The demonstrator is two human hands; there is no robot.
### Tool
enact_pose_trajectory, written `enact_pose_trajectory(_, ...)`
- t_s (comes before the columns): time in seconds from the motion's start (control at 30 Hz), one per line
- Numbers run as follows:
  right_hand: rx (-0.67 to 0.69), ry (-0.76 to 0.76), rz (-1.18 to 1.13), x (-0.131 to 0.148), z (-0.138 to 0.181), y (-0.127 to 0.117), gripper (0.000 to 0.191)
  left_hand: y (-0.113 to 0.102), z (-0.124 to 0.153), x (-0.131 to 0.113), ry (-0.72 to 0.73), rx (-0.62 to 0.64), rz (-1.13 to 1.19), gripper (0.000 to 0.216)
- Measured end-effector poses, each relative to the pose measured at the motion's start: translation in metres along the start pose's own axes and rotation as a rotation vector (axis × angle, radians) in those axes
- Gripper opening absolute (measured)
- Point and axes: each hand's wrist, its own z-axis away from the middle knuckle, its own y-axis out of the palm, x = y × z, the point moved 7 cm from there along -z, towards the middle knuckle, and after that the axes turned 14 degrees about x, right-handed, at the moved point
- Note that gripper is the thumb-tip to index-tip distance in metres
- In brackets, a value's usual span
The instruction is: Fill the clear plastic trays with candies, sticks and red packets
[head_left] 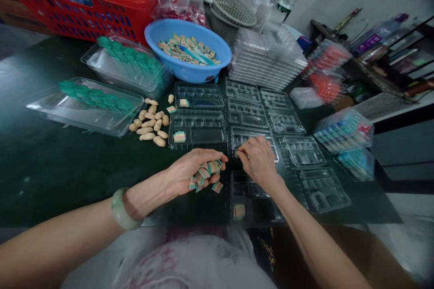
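My left hand point(195, 169), palm up and fingers curled, holds a pile of small striped candy squares point(205, 172) in pink, yellow and teal. One loose square point(217, 187) shows just below the fingers. My right hand point(258, 158) is pinched over the near-left corner of a clear compartment tray point(252, 133); what sits between its fingertips is too small to make out. A nearer tray point(257, 203) has a striped square point(239, 211) in its left compartment. Left of my right hand, another tray point(208, 134) bears a striped piece point(179, 136) in its near-left compartment.
Peanuts point(149, 123) lie left of the trays, near clear boxes with green rounds point(96, 97). Behind stand a blue basin point(190, 72) of striped squares, a red basket point(101, 13) and stacked clear trays point(266, 61). More trays point(303, 151) spread to the right.
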Motion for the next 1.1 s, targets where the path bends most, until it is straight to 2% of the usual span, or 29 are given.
enact_pose_trajectory(0.1,0.013,0.030,-0.079,-0.008,-0.004,0.001,0.014,0.000,0.002,0.000,-0.016,-0.025,0.027,0.023)
enact_pose_trajectory(0.2,-0.061,0.016,-0.178,-0.007,0.005,-0.011,0.009,0.003,0.002,-0.005,0.036,0.017,0.039,0.021)
enact_pose_trajectory(0.27,-0.120,-0.048,-0.220,0.005,0.018,-0.022,0.009,0.005,0.004,-0.011,0.100,0.057,0.055,0.021)
enact_pose_trajectory(0.33,-0.111,-0.144,-0.209,0.026,0.032,-0.027,0.011,0.005,0.008,-0.018,0.156,0.071,0.077,0.020)
enact_pose_trajectory(0.4,-0.050,-0.221,-0.147,0.050,0.042,-0.023,0.012,0.003,0.012,-0.024,0.190,0.054,0.085,0.021)
enact_pose_trajectory(0.5,0.030,-0.247,-0.027,0.074,0.048,-0.010,0.013,-0.002,0.016,-0.029,0.209,-0.003,0.074,0.025)
enact_pose_trajectory(0.57,0.058,-0.242,0.024,0.081,0.047,-0.002,0.017,-0.004,0.017,-0.030,0.215,-0.019,0.072,0.025)
enact_pose_trajectory(0.7,0.045,-0.275,0.083,0.088,0.047,0.004,0.013,0.000,0.014,-0.029,0.219,0.045,0.075,0.022)
enact_pose_trajectory(0.83,-0.006,-0.252,0.071,0.085,0.049,0.006,0.013,0.003,0.012,-0.028,0.200,0.078,0.079,0.022)
enact_pose_trajectory(0.93,-0.044,-0.228,-0.044,0.074,0.050,-0.001,0.014,0.002,0.012,-0.027,0.193,0.077,0.082,0.022)
enact_pose_trajectory(1.03,-0.117,-0.177,-0.183,0.051,0.047,-0.020,0.018,0.002,0.011,-0.027,0.200,0.091,0.079,0.022)
enact_pose_trajectory(1.1,-0.207,-0.101,-0.198,0.030,0.043,-0.033,0.021,0.003,0.011,-0.027,0.203,0.097,0.078,0.022)
